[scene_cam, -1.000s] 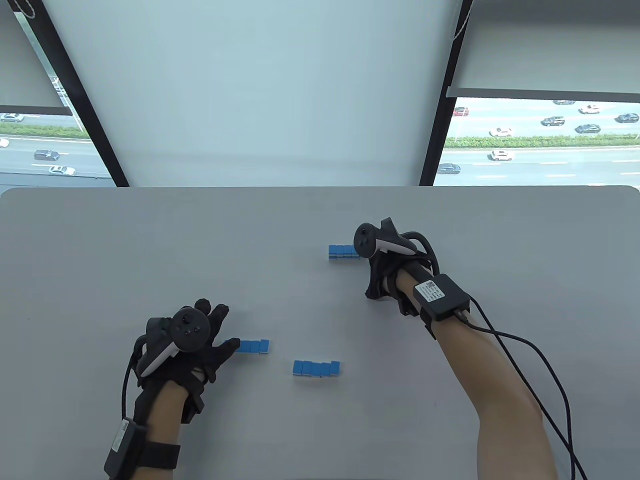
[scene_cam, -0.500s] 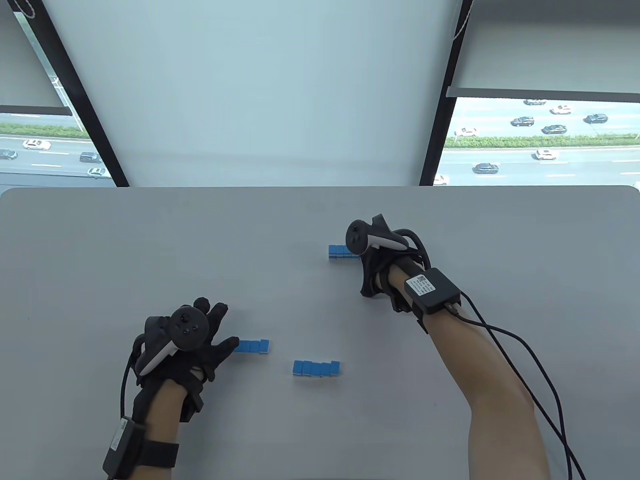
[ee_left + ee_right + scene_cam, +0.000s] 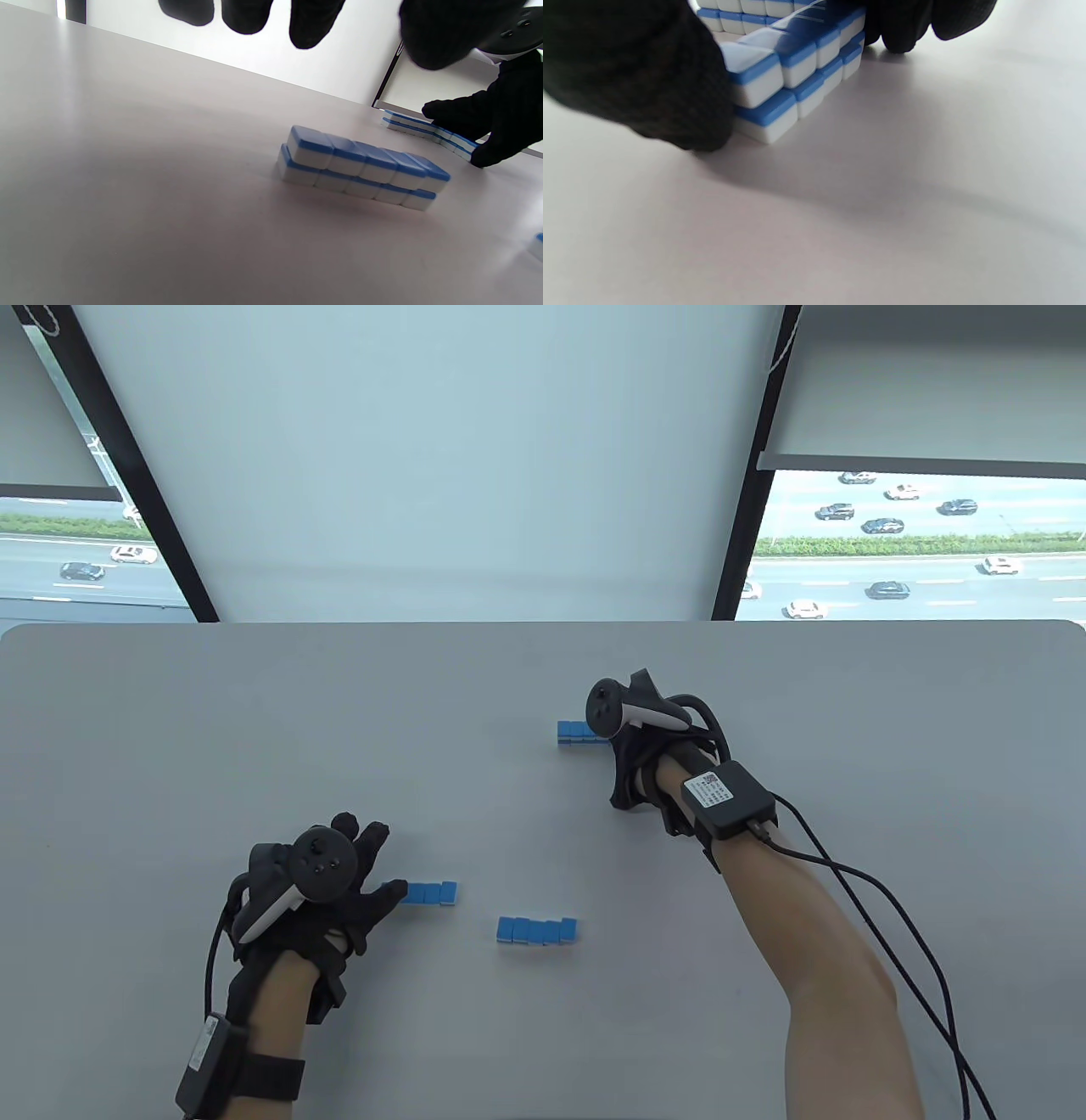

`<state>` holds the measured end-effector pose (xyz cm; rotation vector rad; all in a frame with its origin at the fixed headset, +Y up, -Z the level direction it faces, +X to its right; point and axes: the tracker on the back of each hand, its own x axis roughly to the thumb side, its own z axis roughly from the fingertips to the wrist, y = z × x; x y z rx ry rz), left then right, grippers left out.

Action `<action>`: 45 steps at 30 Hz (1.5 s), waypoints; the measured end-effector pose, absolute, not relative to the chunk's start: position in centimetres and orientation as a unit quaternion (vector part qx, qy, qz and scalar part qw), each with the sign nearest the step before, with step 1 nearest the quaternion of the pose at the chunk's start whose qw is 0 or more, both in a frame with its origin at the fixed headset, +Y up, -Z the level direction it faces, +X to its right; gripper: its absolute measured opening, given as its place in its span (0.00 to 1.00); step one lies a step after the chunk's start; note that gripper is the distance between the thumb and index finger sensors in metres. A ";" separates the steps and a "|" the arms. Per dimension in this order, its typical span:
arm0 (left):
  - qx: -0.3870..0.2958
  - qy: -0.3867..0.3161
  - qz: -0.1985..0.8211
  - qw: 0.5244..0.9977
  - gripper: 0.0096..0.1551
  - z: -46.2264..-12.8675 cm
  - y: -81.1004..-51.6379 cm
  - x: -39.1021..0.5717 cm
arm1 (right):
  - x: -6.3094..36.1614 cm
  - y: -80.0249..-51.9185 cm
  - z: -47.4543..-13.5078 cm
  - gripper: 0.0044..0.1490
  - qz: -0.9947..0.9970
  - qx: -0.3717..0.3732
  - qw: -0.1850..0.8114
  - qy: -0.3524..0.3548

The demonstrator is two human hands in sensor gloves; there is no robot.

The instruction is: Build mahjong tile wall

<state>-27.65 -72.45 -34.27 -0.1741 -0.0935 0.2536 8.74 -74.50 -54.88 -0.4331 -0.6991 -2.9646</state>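
1. Three short stacks of blue-and-white mahjong tiles, each two layers high, lie on the grey surface (image 3: 170,712): a far stack (image 3: 577,732), a near-centre stack (image 3: 537,930) standing alone, and a near-left stack (image 3: 428,892).
2. The right hand (image 3: 640,746) grips the far stack, thumb on one end and fingers (image 3: 903,25) on the other.
3. The left hand (image 3: 327,891) rests flat with straight fingers, its thumb touching the left end of the near-left stack; its grip is open.
4. Windows beyond show a road with cars.
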 end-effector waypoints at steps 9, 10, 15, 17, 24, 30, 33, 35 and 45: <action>-0.088 -0.050 0.134 0.986 0.49 -34.2 -72.7 -27.5 | 9.3 -73.8 -53.2 0.77 -0.969 -0.158 0.056 -0.182; -0.089 -0.050 0.135 0.986 0.49 -34.2 -72.7 -27.5 | 9.4 -73.6 -53.0 0.77 -0.970 -0.157 0.056 -0.178; -0.091 -0.053 0.138 0.985 0.49 -34.1 -72.8 -27.3 | 10.7 -71.1 -50.8 0.74 -0.976 -0.147 0.064 -0.146; -0.093 -0.054 0.141 0.984 0.49 -34.1 -72.8 -27.3 | 11.4 -70.0 -49.7 0.72 -0.979 -0.141 0.066 -0.135; -0.080 -0.056 0.151 0.984 0.48 -34.2 -72.6 -27.4 | 15.7 -66.3 -44.4 0.59 -0.990 -0.085 0.031 -0.105; -0.064 -0.057 0.167 0.982 0.48 -34.3 -72.2 -27.4 | 19.3 -64.5 -39.2 0.52 -0.997 -0.036 -0.028 -0.061; -0.058 -0.053 0.174 0.982 0.47 -34.5 -72.2 -27.6 | 20.7 -65.3 -36.9 0.50 -0.998 -0.012 -0.043 -0.040; -0.055 -0.048 0.179 0.981 0.47 -34.6 -72.3 -27.7 | 21.5 -66.1 -35.8 0.49 -0.998 0.000 -0.048 -0.028; -0.031 -0.027 0.172 0.984 0.45 -34.9 -72.5 -27.7 | 24.4 -72.3 -32.8 0.48 -0.996 0.050 -0.069 -0.016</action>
